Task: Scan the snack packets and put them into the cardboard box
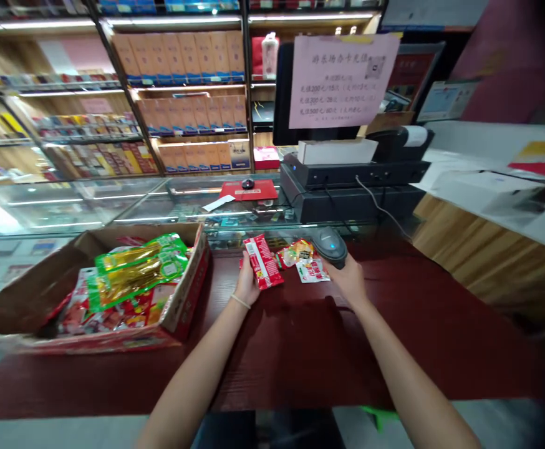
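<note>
My left hand (248, 284) is closed around a red snack packet (263, 262), holding it tilted above the dark red counter (300, 337). My right hand (347, 280) grips a black handheld barcode scanner (331, 245) with a blue light, its head pointing toward the packet. Between the two hands lie two more small snack packets, one orange-red (295, 252) and one white-red (313, 271), flat on the counter.
An open cardboard box (186, 293) full of snack packets, green-yellow ones on top, stands at the left. Behind are a glass display case (113, 209), a black register with monitor and pink notice (342, 81), a receipt printer (406, 140), and shelves of boxed goods.
</note>
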The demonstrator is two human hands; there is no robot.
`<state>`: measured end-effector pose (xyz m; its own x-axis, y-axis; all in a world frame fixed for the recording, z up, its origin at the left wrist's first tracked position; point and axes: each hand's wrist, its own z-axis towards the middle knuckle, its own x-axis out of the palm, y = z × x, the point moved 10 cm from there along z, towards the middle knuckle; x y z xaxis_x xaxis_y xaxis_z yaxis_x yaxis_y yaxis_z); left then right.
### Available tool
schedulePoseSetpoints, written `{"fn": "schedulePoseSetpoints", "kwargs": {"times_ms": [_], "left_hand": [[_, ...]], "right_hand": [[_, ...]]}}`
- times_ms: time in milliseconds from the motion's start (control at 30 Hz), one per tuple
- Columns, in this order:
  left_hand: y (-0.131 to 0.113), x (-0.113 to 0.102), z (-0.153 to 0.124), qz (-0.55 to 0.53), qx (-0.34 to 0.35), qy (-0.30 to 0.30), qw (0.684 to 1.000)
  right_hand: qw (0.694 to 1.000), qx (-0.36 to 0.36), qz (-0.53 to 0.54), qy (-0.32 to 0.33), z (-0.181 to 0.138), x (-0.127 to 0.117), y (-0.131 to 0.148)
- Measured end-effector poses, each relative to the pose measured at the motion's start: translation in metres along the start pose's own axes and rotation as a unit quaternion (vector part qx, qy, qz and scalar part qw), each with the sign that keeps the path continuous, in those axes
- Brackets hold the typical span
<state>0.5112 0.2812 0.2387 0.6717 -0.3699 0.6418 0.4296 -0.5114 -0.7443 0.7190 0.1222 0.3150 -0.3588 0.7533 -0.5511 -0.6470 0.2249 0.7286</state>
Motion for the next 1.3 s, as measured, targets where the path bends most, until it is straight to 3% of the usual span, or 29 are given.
{"fn": "schedulePoseSetpoints", "kwargs": {"times_ms": [67,133,200,300,433,533,833,967,1100,1200,1300], "left_hand": [[-0.007,-0.011,-0.007,-0.070,-0.038,0.033,0.996],[-0.018,-0.023,-0.012,-0.095,-0.030,0.053,0.994],[-0.026,-0.034,-0.015,-0.071,0.002,0.058,0.996],[-0.034,-0.054,-0.011,0.047,0.074,0.021,0.996],[-0.042,-0.069,-0.003,0.203,0.152,-0.006,0.967],[-0.049,-0.077,0.001,0.226,0.172,-0.019,0.959],[-0.053,-0.080,0.000,0.311,0.168,-0.033,0.935],[-0.057,-0.073,-0.006,0.309,0.191,-0.054,0.930],[-0.101,-0.041,-0.042,0.374,0.292,-0.116,0.873],[-0.150,-0.003,-0.088,0.457,0.366,-0.130,0.800],[-0.198,0.015,-0.131,0.555,0.394,-0.136,0.720]], "right_hand": [[0.999,-0.037,0.006,0.032,0.001,0.016,0.023],[0.995,-0.078,0.016,0.065,0.001,0.033,0.051],[0.990,-0.103,0.028,0.097,-0.002,0.050,0.076],[0.982,-0.110,0.044,0.146,-0.014,0.074,0.099],[0.972,-0.103,0.032,0.209,-0.038,0.097,0.099],[0.962,-0.109,-0.015,0.251,-0.052,0.104,0.092],[0.959,-0.119,-0.036,0.255,-0.055,0.102,0.094],[0.967,-0.118,-0.011,0.224,-0.049,0.097,0.092],[0.982,-0.105,0.004,0.154,-0.034,0.081,0.097],[0.986,-0.113,0.013,0.121,-0.026,0.073,0.118],[0.983,-0.136,0.012,0.119,-0.026,0.077,0.151]]}}
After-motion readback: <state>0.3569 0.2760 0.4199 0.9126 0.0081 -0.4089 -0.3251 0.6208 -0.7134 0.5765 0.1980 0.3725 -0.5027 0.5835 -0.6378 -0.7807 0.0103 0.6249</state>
